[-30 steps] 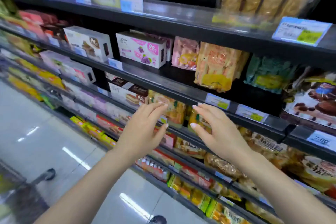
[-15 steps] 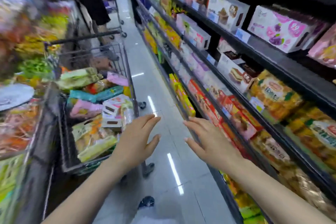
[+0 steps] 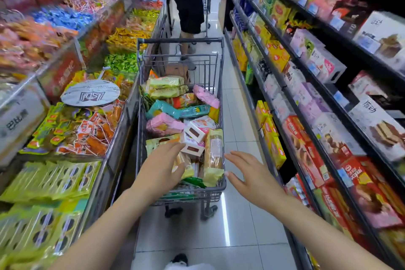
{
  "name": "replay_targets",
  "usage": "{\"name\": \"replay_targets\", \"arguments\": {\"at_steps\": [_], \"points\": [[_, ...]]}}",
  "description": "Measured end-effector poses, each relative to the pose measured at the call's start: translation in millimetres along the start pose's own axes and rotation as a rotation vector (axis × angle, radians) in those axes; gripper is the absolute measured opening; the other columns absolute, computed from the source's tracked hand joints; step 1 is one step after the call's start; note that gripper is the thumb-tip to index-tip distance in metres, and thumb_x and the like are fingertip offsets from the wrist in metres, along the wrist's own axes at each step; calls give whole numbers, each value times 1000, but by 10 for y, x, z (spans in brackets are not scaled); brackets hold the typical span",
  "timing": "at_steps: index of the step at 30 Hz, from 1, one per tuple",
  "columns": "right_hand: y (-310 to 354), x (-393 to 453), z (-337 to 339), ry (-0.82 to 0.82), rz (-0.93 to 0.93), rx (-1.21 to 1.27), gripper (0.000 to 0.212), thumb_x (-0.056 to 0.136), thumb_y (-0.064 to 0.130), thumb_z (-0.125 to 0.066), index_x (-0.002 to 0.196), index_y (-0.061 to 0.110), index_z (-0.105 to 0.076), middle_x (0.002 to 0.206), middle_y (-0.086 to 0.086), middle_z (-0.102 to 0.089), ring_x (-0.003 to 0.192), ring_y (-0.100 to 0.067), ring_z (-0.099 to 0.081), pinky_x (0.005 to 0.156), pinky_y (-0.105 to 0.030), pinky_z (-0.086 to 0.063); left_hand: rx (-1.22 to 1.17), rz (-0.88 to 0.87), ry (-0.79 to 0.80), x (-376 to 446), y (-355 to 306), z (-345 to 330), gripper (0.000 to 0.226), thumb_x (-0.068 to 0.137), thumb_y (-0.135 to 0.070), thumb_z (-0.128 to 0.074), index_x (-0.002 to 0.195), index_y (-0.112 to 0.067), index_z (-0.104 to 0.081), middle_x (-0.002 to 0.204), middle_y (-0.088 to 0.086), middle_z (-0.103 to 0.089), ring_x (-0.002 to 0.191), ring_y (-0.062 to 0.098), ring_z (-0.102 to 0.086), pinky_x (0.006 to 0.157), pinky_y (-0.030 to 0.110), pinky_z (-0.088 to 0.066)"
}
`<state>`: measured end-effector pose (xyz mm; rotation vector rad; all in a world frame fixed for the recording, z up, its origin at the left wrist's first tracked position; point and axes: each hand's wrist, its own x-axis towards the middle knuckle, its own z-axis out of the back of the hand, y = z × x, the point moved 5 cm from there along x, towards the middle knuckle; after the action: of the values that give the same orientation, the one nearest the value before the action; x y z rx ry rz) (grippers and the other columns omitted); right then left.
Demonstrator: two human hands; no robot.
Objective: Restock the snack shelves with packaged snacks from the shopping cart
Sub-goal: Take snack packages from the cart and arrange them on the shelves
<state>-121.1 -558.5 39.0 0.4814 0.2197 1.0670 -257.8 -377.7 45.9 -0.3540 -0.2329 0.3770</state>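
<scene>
The grey wire shopping cart (image 3: pixel 215 189) stands in the aisle straight ahead, heaped with packaged snacks: pink bags (image 3: pixel 163 124), a teal bag (image 3: pixel 166 109), pale green packs (image 3: pixel 166 82), white boxes (image 3: pixel 194 136) and a long yellow-ended bread pack (image 3: pixel 213 155). My left hand (image 3: pixel 161 170) hovers over the cart's near end with fingers straight, holding nothing. My right hand (image 3: pixel 252 176) is spread open just right of the cart's rim, also holding nothing. The snack shelves (image 3: pixel 315 138) run along the right, stocked with boxes and bags.
Bins of wrapped candies (image 3: pixel 87 125) line the left side, close against the cart. A person in dark shorts (image 3: pixel 189 6) stands beyond the cart with another cart. Tiled floor (image 3: pixel 236 120) shows between the cart and the right shelves.
The view has swung left from the shelf to the cart. Both hands have left the shelf, and the left one now reaches over the cart's snacks.
</scene>
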Motion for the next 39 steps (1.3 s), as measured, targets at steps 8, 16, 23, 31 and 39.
{"name": "replay_targets", "arguments": {"at_steps": [8, 16, 23, 31, 39], "points": [[-109, 559, -479, 82, -118, -73, 47, 97, 34, -49, 142, 22, -42, 143, 4, -43, 134, -13, -35, 106, -19, -25, -7, -16, 168, 385, 591, -244, 54, 95, -35, -54, 144, -17, -40, 143, 3, -47, 133, 22, -41, 109, 36, -34], [-601, 951, -703, 189, -197, -45, 44, 98, 35, -48, 139, 22, -45, 138, 6, -48, 130, -14, -39, 104, -22, -30, -31, 82, 356, 878, 713, -832, 58, 97, -37, -50, 149, -20, -31, 149, 1, -39, 137, 19, -35, 106, 32, -32], [-1229, 1388, -742, 339, -200, -48, 47, 99, 35, -45, 143, 21, -39, 145, 3, -42, 133, -15, -36, 107, -26, -31, -80, 302, 550, 1291, 638, -1544, 67, 91, -49, -53, 146, -17, -33, 139, 4, -48, 130, 28, -42, 103, 39, -35], [-1819, 1741, -768, 457, -119, -26, 47, 99, 32, -44, 144, 19, -38, 146, -1, -42, 134, -18, -35, 107, -25, -28, -303, 601, 543, 1518, 667, -2530, 104, 65, -86, -51, 146, -26, -26, 139, -2, -49, 125, 24, -50, 100, 47, -43], [-2077, 1833, -860, 561, -40, -2, 49, 100, 34, -42, 147, 22, -34, 149, 3, -37, 136, -14, -31, 109, -23, -26, -470, 814, 456, 1373, 642, -2905, 108, 66, -81, -58, 150, -29, -14, 150, -5, -35, 138, 23, -34, 108, 49, -35]]}}
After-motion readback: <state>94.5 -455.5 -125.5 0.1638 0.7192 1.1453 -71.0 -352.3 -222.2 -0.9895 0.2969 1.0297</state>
